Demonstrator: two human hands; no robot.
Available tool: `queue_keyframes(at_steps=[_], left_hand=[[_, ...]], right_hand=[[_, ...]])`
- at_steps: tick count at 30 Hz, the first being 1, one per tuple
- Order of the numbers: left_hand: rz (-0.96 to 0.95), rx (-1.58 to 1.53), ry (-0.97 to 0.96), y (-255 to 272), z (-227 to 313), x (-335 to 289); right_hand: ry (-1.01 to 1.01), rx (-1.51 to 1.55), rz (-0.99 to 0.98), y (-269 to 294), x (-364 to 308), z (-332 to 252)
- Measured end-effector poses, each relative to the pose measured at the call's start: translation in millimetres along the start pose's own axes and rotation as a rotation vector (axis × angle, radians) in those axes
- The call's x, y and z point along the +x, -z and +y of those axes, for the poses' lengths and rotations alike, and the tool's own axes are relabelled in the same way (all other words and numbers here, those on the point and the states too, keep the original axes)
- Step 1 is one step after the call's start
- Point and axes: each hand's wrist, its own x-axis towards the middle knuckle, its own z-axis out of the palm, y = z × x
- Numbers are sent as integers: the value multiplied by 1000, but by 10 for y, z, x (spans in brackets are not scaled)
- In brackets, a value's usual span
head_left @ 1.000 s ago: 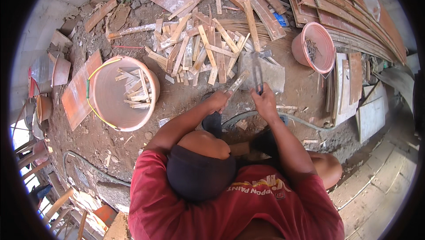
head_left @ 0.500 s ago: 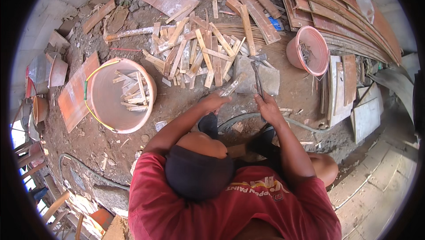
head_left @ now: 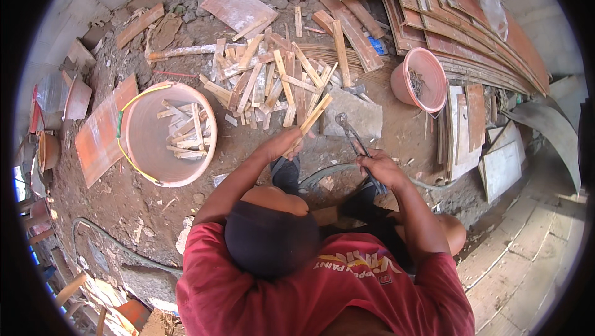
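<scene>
My left hand (head_left: 284,144) is closed around the lower part of a narrow strip of wood (head_left: 317,115), which slants up to the right. In my right hand (head_left: 383,169) is a pair of long-handled metal pincers (head_left: 351,133), the rounded head pointing up and left, apart from the strip. Beyond both hands lies a flat grey concrete block (head_left: 356,115). A hammer (head_left: 354,89) rests at its far edge, its handle mostly out of sight. A loose heap of wood strips (head_left: 266,82) spreads just past my left hand.
To the left stands a large bucket (head_left: 211,100) with a yellow-green handle and short wood pieces inside. A smaller pink bucket (head_left: 441,88) holding thin metal bits is at right. Stacked boards (head_left: 471,26) fill the far right. A hose (head_left: 328,169) crosses the dirt near my feet.
The pincers have come back toward me from beside the hammer and tilted left. The wood strip in my left hand has swung to a steeper slant, showing more of its length.
</scene>
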Motion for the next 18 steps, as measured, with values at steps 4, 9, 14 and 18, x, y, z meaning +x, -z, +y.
queue_keyframes(at_steps=[4,9,14,18], left_hand=[[122,128,-2,-49,159,-110],[181,265,-117,62,229,-240],[89,422,-92,-226,911,-701],[156,626,-175,-448,1060,-948]], right_hand=[[-83,180,-19,-97,-43,13],[-94,495,-205,-193,-394,-280],[-16,492,-354,-213,-760,-564],[62,482,-389,-214,-938,-782]])
